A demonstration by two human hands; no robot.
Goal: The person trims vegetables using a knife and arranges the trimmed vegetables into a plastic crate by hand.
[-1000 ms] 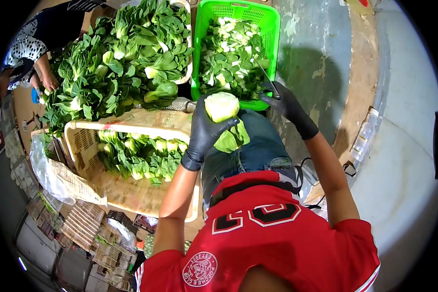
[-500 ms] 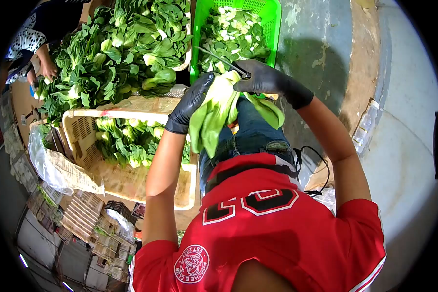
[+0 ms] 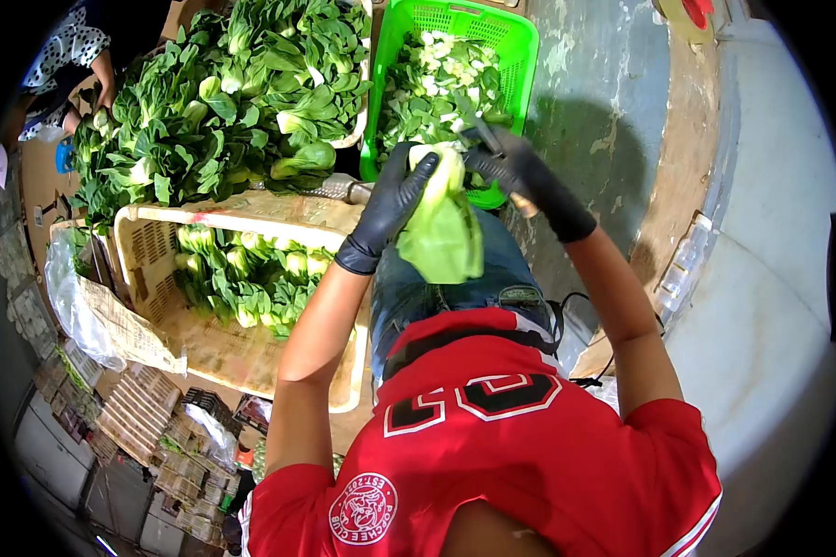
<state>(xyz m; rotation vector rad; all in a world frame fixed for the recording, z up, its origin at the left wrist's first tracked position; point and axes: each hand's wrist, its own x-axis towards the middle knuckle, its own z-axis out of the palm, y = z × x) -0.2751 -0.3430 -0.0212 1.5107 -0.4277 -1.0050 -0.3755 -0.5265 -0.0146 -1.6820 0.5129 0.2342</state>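
Note:
A pale-stemmed head of bok choy hangs leaves-down from my left hand, whose black-gloved fingers are closed around its base. Just to the right, my gloved right hand is closed on a knife, with the blade pointing up and away from me. The right fingers are a little blurred and apart from the bok choy. Both hands are above my lap, at the near end of a green plastic basket holding cut leaves and stem pieces.
Left of the basket rises a large heap of bok choy. Nearer, a cream crate holds rows of bok choy. Another person's hand is at the heap's far left. A clear plastic bottle lies on the right.
My right hand and the knife have moved right, away from the bok choy. The loose leaf under my right hand is no longer visible there. My left hand has shifted slightly right with the bok choy.

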